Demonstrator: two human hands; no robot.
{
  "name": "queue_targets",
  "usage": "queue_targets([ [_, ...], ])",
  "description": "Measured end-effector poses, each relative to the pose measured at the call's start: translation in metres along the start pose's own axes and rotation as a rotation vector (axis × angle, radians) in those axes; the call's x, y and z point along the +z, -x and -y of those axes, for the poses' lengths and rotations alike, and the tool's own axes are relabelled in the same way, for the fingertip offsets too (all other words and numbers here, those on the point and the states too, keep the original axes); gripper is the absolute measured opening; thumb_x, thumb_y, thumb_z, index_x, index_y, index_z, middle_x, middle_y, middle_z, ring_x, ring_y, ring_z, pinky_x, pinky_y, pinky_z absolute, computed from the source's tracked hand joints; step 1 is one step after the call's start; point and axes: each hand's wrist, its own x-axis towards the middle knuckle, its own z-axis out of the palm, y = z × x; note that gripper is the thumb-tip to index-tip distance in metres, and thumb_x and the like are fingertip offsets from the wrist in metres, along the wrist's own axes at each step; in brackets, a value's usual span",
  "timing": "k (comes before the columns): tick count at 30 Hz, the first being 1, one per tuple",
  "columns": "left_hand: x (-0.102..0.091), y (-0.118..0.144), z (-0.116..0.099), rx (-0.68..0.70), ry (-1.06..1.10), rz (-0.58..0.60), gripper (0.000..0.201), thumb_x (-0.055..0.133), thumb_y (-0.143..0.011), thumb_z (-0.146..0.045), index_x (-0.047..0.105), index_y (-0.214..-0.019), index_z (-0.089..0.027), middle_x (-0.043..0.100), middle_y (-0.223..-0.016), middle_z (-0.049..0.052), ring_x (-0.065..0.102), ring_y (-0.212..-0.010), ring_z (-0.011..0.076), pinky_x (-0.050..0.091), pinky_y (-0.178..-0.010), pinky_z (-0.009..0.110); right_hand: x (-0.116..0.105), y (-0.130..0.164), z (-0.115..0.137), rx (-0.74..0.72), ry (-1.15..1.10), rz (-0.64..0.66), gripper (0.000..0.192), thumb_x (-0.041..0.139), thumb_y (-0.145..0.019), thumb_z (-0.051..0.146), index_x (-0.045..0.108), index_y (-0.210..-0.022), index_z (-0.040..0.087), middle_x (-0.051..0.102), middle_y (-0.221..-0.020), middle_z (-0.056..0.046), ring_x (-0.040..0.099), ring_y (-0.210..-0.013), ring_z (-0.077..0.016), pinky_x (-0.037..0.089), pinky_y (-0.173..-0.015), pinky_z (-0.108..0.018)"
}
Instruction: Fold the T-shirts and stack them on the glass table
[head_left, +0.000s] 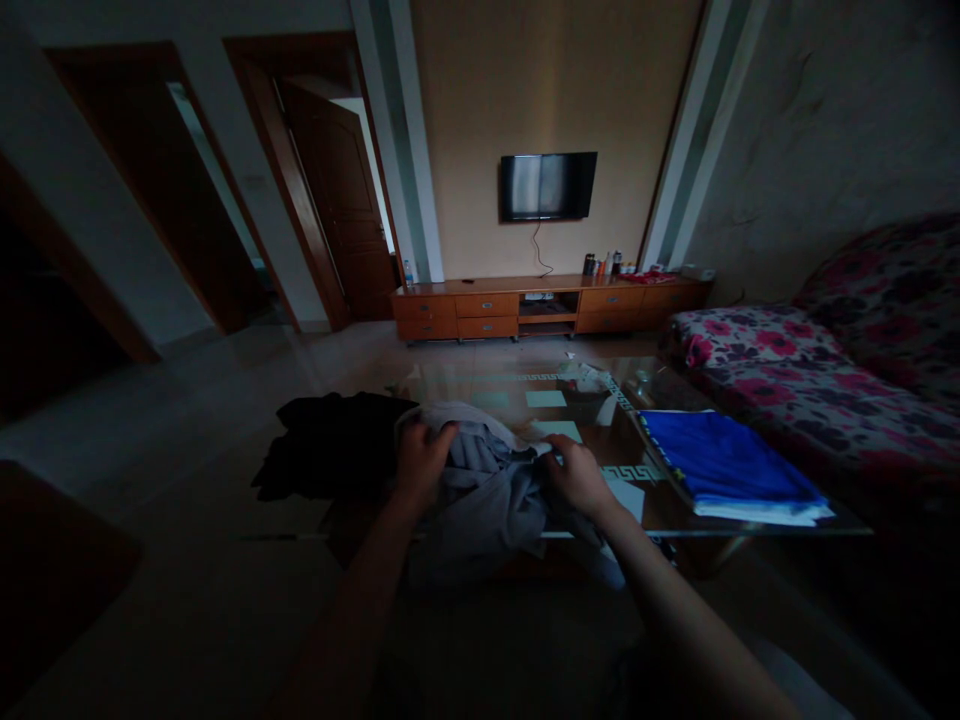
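A crumpled grey garment (487,490) lies bunched over the front of the glass coffee table (637,385), part of it hanging past the edge. My left hand (424,462) grips its left side, thumb on top. At its right side, my right hand (576,472) pinches the cloth between thumb and fingers. Which kind of garment it is, I cannot make out. Just left of my left hand rests a heap of black clothing (330,445). To the right of my right hand, a folded blue cloth (727,460) with a white lower layer lies flat on the table.
A sofa with a flowered cover (772,345) stands along the right. Beyond the table is a low wooden TV cabinet (487,305) with bottles and cans on it, under a wall-mounted television (547,187). A brown wooden door (337,190) stands ajar at the back left.
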Motion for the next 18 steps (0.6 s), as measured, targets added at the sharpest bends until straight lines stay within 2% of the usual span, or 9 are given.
queue_targets([
  [3, -0.012, -0.006, 0.005, 0.215, -0.465, -0.168, 0.022, 0.074, -0.071, -0.041, 0.069, -0.073, -0.019, 0.062, -0.115, 0.014, 0.048, -0.127, 0.0387, 0.035, -0.114, 0.056, -0.013, -0.006, -0.005, -0.020, -0.255, -0.145, 0.034, 0.042, -0.099, 0.041, 0.067, -0.101, 0.018, 0.071, -0.092, -0.007, 0.065, -0.084, -0.0211, 0.047, -0.077, -0.029],
  [5, -0.019, -0.010, 0.008, 0.289, -0.597, -0.175, 0.024, 0.072, -0.074, -0.042, 0.069, -0.070, -0.019, 0.060, -0.116, 0.015, 0.047, -0.125, 0.0401, 0.037, -0.111, 0.058, -0.020, -0.008, -0.009, -0.037, -0.368, -0.196, 0.039, 0.043, -0.098, 0.051, 0.065, -0.096, 0.018, 0.069, -0.085, -0.005, 0.062, -0.078, -0.0197, 0.046, -0.072, -0.028],
  [8, -0.028, -0.014, 0.011, 0.356, -0.574, -0.055, 0.024, 0.066, -0.077, -0.040, 0.067, -0.066, -0.019, 0.061, -0.104, 0.012, 0.054, -0.111, 0.0355, 0.044, -0.102, 0.054, -0.028, -0.010, -0.014, -0.034, -0.458, -0.238, 0.043, 0.047, -0.095, 0.058, 0.064, -0.095, 0.019, 0.065, -0.082, -0.002, 0.058, -0.077, -0.0184, 0.045, -0.068, -0.026],
  [11, -0.035, -0.019, 0.014, 0.432, -0.438, 0.041, 0.013, 0.059, -0.077, -0.029, 0.069, -0.074, -0.020, 0.059, -0.096, 0.007, 0.058, -0.101, 0.0285, 0.048, -0.096, 0.047, -0.033, -0.010, -0.014, -0.020, -0.500, -0.252, 0.042, 0.048, -0.094, 0.059, 0.062, -0.092, 0.019, 0.062, -0.081, -0.001, 0.056, -0.075, -0.0177, 0.044, -0.067, -0.026],
  [12, -0.037, -0.021, 0.015, 0.448, -0.421, 0.030, 0.013, 0.058, -0.075, -0.026, 0.070, -0.079, -0.021, 0.057, -0.096, 0.006, 0.058, -0.100, 0.0274, 0.048, -0.096, 0.046, -0.035, -0.010, -0.013, -0.020, -0.500, -0.254, 0.042, 0.048, -0.094, 0.059, 0.061, -0.090, 0.020, 0.061, -0.080, 0.000, 0.055, -0.075, -0.0176, 0.044, -0.067, -0.026],
  [14, -0.039, -0.023, 0.016, 0.462, -0.454, -0.068, 0.020, 0.060, -0.072, -0.021, 0.071, -0.088, -0.021, 0.055, -0.102, 0.007, 0.058, -0.104, 0.0279, 0.047, -0.100, 0.047, -0.038, -0.009, -0.011, -0.032, -0.491, -0.261, 0.041, 0.048, -0.094, 0.059, 0.060, -0.088, 0.020, 0.058, -0.078, 0.000, 0.054, -0.075, -0.0177, 0.044, -0.069, -0.027],
  [16, -0.040, -0.026, 0.019, 0.482, -0.509, -0.165, 0.035, 0.064, -0.068, -0.017, 0.070, -0.102, -0.021, 0.054, -0.113, 0.009, 0.055, -0.115, 0.0305, 0.043, -0.107, 0.050, -0.040, -0.008, -0.008, -0.053, -0.485, -0.267, 0.040, 0.049, -0.094, 0.059, 0.059, -0.088, 0.021, 0.058, -0.078, 0.001, 0.054, -0.076, -0.0179, 0.044, -0.071, -0.027],
  [18, -0.038, -0.027, 0.025, 0.510, -0.522, -0.134, 0.058, 0.066, -0.067, -0.014, 0.062, -0.124, -0.021, 0.053, -0.130, 0.012, 0.049, -0.129, 0.0322, 0.039, -0.113, 0.051, -0.042, -0.007, -0.006, -0.070, -0.485, -0.261, 0.039, 0.048, -0.094, 0.059, 0.059, -0.089, 0.021, 0.058, -0.080, 0.000, 0.054, -0.076, -0.0181, 0.045, -0.072, -0.028],
])
